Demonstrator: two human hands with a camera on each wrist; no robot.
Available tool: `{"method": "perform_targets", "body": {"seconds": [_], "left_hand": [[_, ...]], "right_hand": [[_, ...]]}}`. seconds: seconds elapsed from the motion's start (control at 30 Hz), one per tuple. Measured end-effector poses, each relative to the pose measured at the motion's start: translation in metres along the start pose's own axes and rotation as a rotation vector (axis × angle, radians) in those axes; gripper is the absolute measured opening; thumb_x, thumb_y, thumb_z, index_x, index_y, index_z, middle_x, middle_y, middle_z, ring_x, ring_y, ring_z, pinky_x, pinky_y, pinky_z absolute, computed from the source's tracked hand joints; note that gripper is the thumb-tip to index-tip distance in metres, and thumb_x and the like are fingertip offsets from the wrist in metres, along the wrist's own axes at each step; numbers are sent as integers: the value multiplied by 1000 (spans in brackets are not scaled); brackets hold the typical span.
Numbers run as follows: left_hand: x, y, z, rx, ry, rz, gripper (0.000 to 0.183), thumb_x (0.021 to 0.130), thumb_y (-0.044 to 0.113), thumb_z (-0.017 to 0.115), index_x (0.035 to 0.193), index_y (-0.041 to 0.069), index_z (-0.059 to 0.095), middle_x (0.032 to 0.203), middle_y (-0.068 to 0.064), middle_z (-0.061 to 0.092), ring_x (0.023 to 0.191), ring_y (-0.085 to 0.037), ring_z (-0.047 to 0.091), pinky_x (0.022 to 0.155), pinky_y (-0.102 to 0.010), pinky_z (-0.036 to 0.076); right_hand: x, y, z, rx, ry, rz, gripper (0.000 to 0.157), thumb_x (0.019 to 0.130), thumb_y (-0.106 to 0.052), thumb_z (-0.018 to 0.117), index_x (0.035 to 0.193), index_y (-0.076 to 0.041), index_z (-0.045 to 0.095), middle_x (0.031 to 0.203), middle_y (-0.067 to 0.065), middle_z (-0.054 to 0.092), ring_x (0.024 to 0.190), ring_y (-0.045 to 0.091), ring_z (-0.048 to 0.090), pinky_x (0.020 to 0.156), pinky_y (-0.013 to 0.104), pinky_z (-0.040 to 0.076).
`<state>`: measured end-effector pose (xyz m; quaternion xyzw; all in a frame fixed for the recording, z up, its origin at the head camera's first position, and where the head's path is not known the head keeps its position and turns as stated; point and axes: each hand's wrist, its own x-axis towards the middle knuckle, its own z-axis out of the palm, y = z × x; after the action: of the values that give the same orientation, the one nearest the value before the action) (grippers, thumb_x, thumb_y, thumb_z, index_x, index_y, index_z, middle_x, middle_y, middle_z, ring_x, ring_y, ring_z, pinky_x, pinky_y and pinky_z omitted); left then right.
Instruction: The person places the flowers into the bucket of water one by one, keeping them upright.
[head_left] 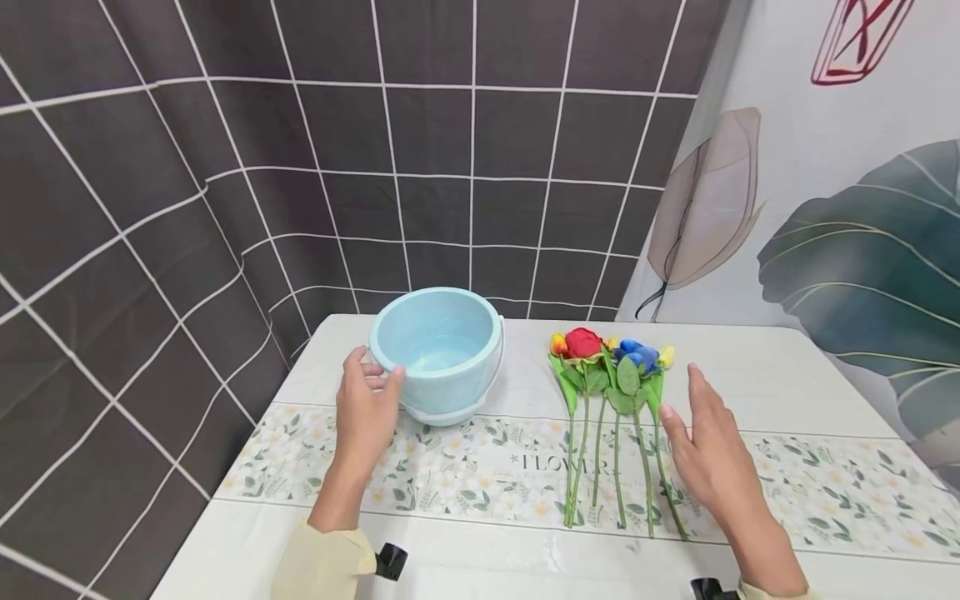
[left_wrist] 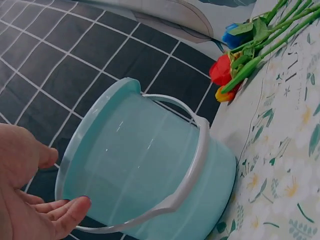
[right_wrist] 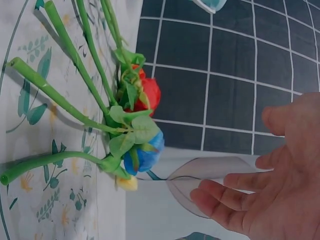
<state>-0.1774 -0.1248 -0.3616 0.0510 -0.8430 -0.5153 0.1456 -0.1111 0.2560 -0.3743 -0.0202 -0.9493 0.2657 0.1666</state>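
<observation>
A light blue plastic bucket point(head_left: 438, 350) stands upright at the left of the table, its pale handle point(left_wrist: 192, 172) hanging down against the side. My left hand point(head_left: 369, 408) is beside the bucket's left rim, thumb and fingers apart; whether a fingertip touches the rim I cannot tell. Several artificial flowers lie side by side to the right, heads pointing away: a red rose point(head_left: 582, 342), a blue rose point(right_wrist: 145, 152), and orange and yellow tulips. Their green stems point(head_left: 617, 467) run toward me. Just right of the flowers, my right hand point(head_left: 712, 454) hovers with straight fingers, holding nothing.
A white table point(head_left: 525, 554) carries a printed floral band point(head_left: 465, 475) under the stems. Dark tiled-pattern cloth point(head_left: 427, 125) rises behind and at the left. On the right hangs a white curtain point(head_left: 795, 275) with large leaf prints.
</observation>
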Motion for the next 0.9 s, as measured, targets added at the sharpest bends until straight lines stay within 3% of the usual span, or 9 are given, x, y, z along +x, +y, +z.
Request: {"method": "perform_targets", "body": {"seconds": [0.3,0.57,0.67,0.77,0.9], "left_hand": [[9,3,8,-102,28,-129,73,98,27,57,153,7,12,111,-10,51,92,-22,63,77,-29,57],[12,4,11,-271,-27,-216,75,100,23,54,155,10,6,113,-11,48,86,-14,69,92,-21,57],[13,4,10,-306,-38,-212,71,100,20,52,154,9,7,113,-13,46,83,-13,70,90,-17,56],[13,4,10,-334,-43,-210,68,101,18,50,154,8,8,115,-14,44,82,-12,70,85,-14,58],[12,5,11,-356,-50,-219,67,102,17,49,154,9,8,118,-14,41,82,-11,70,85,-14,58]], "right_hand": [[3,4,-2,8,-17,111,68,105,-39,30,154,-9,-6,143,36,29,113,52,47,82,69,47],[9,17,1,67,-14,132,64,106,-37,29,155,-12,-2,131,34,43,101,48,56,71,59,54],[17,37,15,91,-16,149,64,104,-43,29,156,-21,-3,127,31,50,92,41,62,59,49,58],[28,77,40,101,-4,157,66,101,-52,28,154,-31,-5,123,27,55,79,30,65,46,36,57],[39,121,69,93,16,175,67,99,-58,25,153,-36,-6,120,25,57,67,21,64,44,28,56]]}}
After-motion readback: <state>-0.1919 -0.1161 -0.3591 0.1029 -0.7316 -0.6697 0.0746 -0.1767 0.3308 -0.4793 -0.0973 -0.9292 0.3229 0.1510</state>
